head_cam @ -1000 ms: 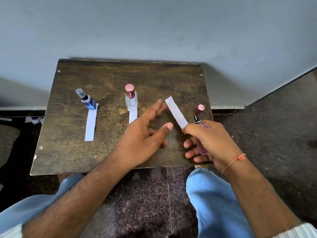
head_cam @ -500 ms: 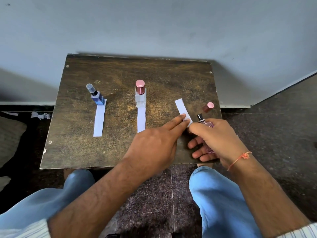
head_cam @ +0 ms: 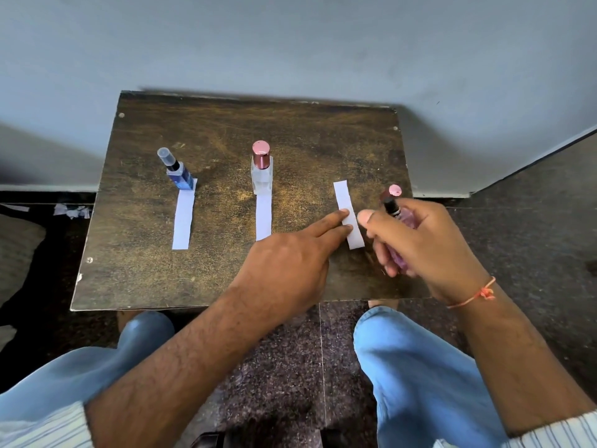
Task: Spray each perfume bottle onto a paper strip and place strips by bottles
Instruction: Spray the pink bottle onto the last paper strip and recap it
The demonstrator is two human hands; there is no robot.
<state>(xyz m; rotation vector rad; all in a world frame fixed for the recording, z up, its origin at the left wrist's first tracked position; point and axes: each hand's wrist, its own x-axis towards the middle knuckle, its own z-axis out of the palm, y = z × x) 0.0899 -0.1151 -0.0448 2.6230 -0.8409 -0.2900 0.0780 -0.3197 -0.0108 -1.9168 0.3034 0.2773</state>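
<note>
Since a second ago, your third paper strip [head_cam: 348, 215] has come down flat onto the table [head_cam: 135, 279], under your left hand [head_cam: 290, 270]'s straight fingertips. Your right hand [head_cam: 423, 240] grips the uncapped pink bottle [head_cam: 402, 221]; its cap [head_cam: 392, 192] stands just behind. Farther back, two bottles stand at their strips' far ends.

Wooden table [head_cam: 226, 130]: two bottles [head_cam: 262, 169], three strips [head_cam: 183, 221], cap [head_cam: 391, 193].

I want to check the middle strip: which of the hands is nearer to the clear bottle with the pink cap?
Left. The left hand lies just right of the clear bottle, fingers on the third strip; the right hand is farther right, gripping the pink bottle.
</note>
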